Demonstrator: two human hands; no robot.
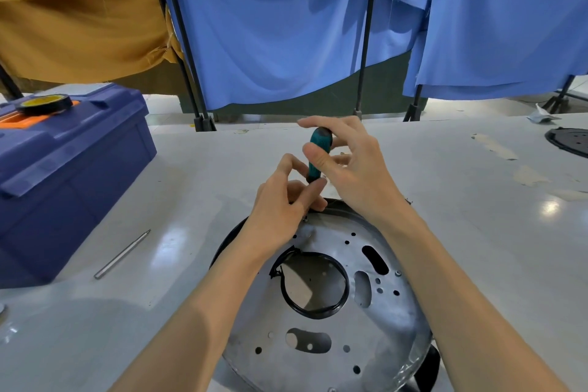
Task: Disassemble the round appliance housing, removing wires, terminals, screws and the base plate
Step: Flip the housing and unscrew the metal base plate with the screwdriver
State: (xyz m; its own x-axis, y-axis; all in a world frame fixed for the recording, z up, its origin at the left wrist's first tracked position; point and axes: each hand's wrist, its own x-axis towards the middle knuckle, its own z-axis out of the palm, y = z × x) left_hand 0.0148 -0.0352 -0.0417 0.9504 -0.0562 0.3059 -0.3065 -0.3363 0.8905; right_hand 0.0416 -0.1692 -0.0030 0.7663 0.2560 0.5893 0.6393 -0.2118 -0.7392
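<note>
Housing [229, 242] first: round, black-rimmed, lying plate side up on the worktop [477, 232] just in front of me. I judge it light but stiff, best steadied by its rim. Its base plate [397, 321] is dull silver sheet metal, full of holes and slots (edges likely sharp, so lift it by the outer edge), with a black ring [318, 313] round the centre hole. My right grip [350, 162] pinches the screwdriver [319, 149] by its green handle, fingertips only. My left grip [280, 210] curls round the shaft low down, guiding the tip onto a screw [305, 219] at the far rim.
</note>
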